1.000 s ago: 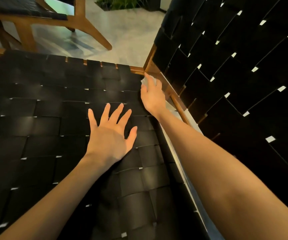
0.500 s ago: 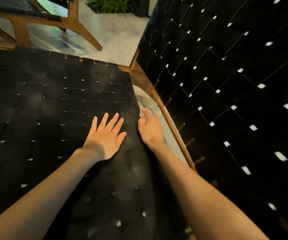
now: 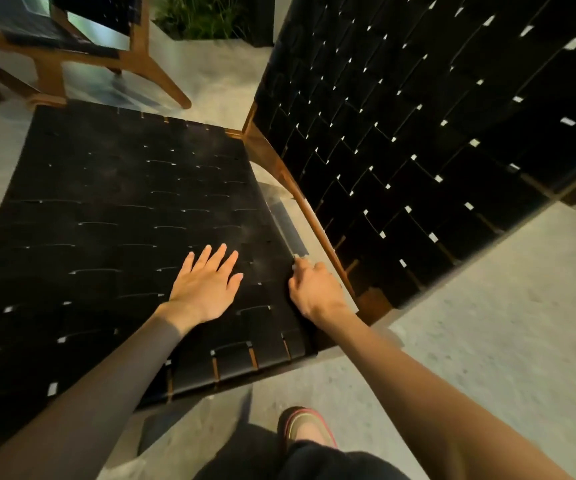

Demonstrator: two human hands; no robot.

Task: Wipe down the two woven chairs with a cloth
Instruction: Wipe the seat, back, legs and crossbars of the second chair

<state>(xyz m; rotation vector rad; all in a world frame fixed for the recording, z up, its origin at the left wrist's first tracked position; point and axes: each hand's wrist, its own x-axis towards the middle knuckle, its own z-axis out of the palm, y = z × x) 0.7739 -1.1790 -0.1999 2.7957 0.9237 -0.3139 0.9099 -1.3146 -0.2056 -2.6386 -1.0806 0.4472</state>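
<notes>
Head view: looking down over a woven chair, with both bare arms reaching in from the lower edge.
Near chair (image 3: 124, 209): black straps woven over a brown wooden frame; its broad seat fills the left and middle of the picture.
Backrest (image 3: 418, 116): the same black weave, rising tilted at the right, with pale light showing through the small gaps.
Frame rail (image 3: 302, 202): brown wood running between the seat's rear edge and the backrest.
Left hand (image 3: 207, 287): released, lying palm down on the seat with the fingers straight and slightly spread, grasping nothing.
Right hand (image 3: 316, 292): fingers curled in, at the rear edge of the seat just beside the frame rail, grasping the cloth.
Cloth (image 3: 296, 260): only a small pale scrap shows at the right fingertips, touching the seat weave; the rest is hidden under the hand.
Second chair (image 3: 72, 43): same wood and black weave, standing on the floor at the upper left, well apart from both hands.
Floor (image 3: 487, 323): pale grey and mottled, around both chairs.
Plant (image 3: 203, 15): green leaves at the top edge, blurred.
Shoe (image 3: 309, 427): the person's foot on the floor below the seat's front edge.
</notes>
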